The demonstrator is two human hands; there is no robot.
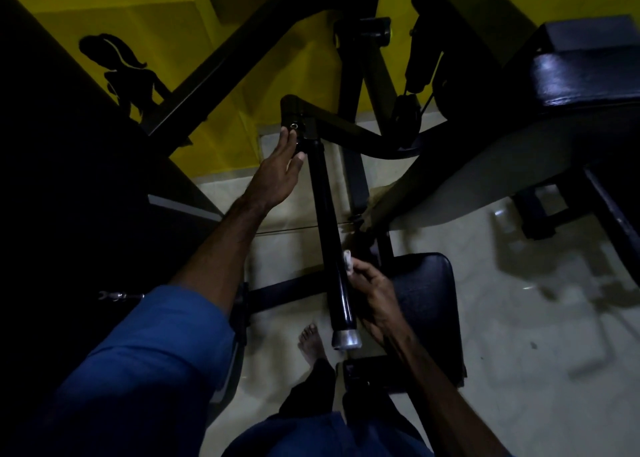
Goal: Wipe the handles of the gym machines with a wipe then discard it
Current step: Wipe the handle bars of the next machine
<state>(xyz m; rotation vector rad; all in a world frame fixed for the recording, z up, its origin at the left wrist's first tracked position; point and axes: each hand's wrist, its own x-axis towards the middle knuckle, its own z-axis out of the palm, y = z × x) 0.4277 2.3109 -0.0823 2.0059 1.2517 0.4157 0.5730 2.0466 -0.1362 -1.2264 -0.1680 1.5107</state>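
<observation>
The handle [329, 235] is a long black bar running from a joint [298, 127] at its upper end down to a silver end cap [346, 339] at its lower end, above a pale tiled floor [519, 318]. The left hand [277, 172] reaches to the upper end of the handle with fingers extended and only slightly bent; the fingertips [287, 134] touch the joint, and the hand holds nothing. The right hand [374, 294] sits against the lower right side of the handle, just above the end cap, with fingers curled. It pinches a small white wipe [349, 262], which shows at the fingertips and lies against the bar. How much of the wipe is folded inside the hand cannot be determined. A black padded seat [426, 294] lies just right of the right hand. A second black pad [588, 75] is at the upper right, well apart from the handle. Black frame tubes [221, 61] cross in front of a yellow wall [145, 13]. A bare foot [311, 344] stands on the floor just left of the end cap. Blue sleeves [156, 352] cover the upper arms.
</observation>
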